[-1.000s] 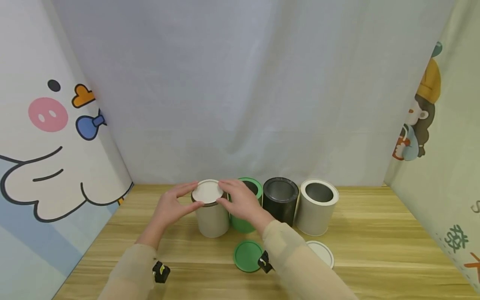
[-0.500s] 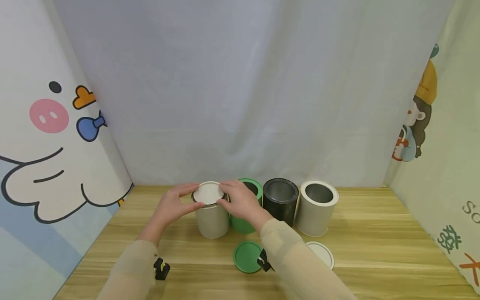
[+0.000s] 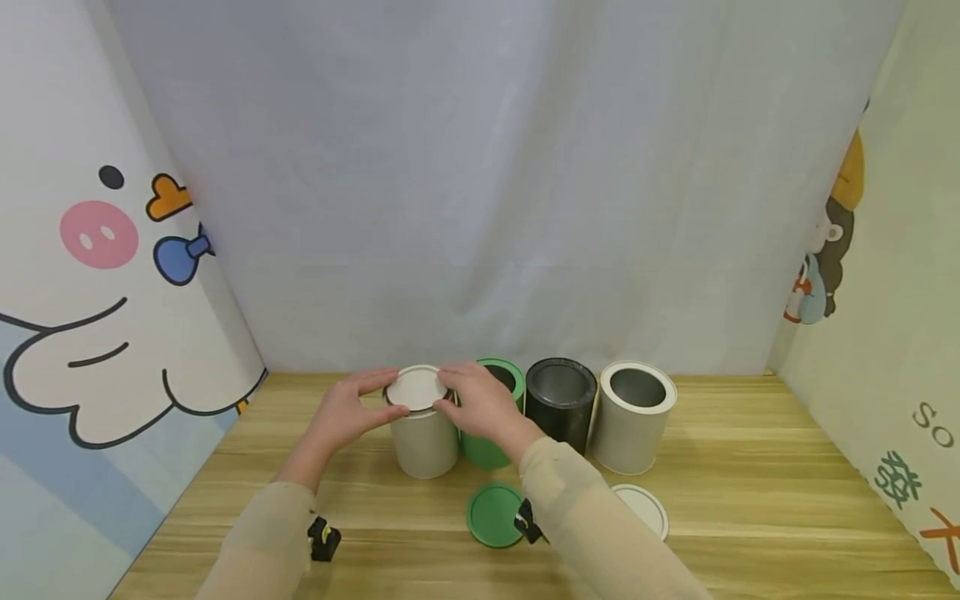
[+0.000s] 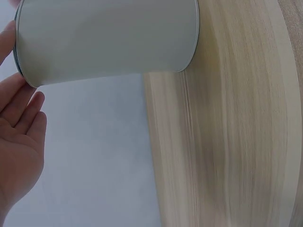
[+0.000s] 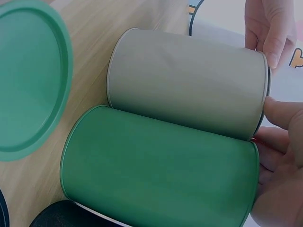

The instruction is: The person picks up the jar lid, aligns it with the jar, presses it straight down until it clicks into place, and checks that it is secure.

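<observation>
The white lid (image 3: 417, 389) sits atop the pale grey can (image 3: 425, 447), its edge held by thumb and fingers of the left hand (image 3: 347, 414) and right hand (image 3: 482, 402). Even pressure from both should keep it level; the green can (image 3: 483, 452) stands just below the right hand.

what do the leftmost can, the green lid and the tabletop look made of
Leftmost can: probably painted metal, satin; soft sheen and thin rims.
Green lid: smooth, semi-matte plastic or coated metal; its raised rim doesn't settle which.
Tabletop: wood or wood-look laminate, low sheen; streaky grain.
</observation>
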`<state>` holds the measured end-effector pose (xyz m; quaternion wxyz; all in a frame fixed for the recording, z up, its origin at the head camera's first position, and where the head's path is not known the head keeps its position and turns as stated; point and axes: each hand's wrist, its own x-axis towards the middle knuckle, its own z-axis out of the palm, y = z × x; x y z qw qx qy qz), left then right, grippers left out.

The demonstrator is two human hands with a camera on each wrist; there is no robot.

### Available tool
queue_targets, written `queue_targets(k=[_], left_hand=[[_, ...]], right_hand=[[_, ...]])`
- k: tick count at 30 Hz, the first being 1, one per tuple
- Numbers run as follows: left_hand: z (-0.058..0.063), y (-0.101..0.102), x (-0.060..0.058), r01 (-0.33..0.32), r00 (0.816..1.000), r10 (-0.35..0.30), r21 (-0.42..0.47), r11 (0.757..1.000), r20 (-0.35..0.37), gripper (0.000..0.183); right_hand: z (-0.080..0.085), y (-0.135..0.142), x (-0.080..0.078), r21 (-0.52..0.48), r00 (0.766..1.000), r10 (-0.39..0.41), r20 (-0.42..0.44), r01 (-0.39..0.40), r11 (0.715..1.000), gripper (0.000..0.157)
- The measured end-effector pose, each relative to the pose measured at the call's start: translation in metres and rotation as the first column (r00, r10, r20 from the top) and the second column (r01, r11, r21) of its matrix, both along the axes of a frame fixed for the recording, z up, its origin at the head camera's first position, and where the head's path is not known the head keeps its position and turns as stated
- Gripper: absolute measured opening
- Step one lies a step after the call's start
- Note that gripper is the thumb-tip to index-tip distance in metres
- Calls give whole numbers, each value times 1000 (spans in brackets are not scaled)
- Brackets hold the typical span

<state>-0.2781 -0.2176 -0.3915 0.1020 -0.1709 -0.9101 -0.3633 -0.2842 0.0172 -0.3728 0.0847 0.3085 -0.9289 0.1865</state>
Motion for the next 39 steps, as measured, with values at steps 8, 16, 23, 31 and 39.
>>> queue_targets(k=[8,16,23,31,39], left_hand=[[-1,-3,0,2,1000,-2,2,1000,25,65],[1,-3,-2,30,1000,-30,-39,999,-4,62],[8,-3,-4,81,983,-106,-162,983,-151,49],[14,0,-5,106,975,-154,-278,955,-159,45],[15,1,-4,115,979,-161,-320,940,-121,44]], right_hand=[[2,-2,1,33,1000,-9,0,9,999,45],[0,-2,0,30,1000,-6,-5,6,1000,43],[2,-5,-1,54,998,-4,-68,8,999,43],[3,-10,-1,126,995,-28,-96,40,991,43],[4,-12,-1,162,996,-37,-78,50,986,42]])
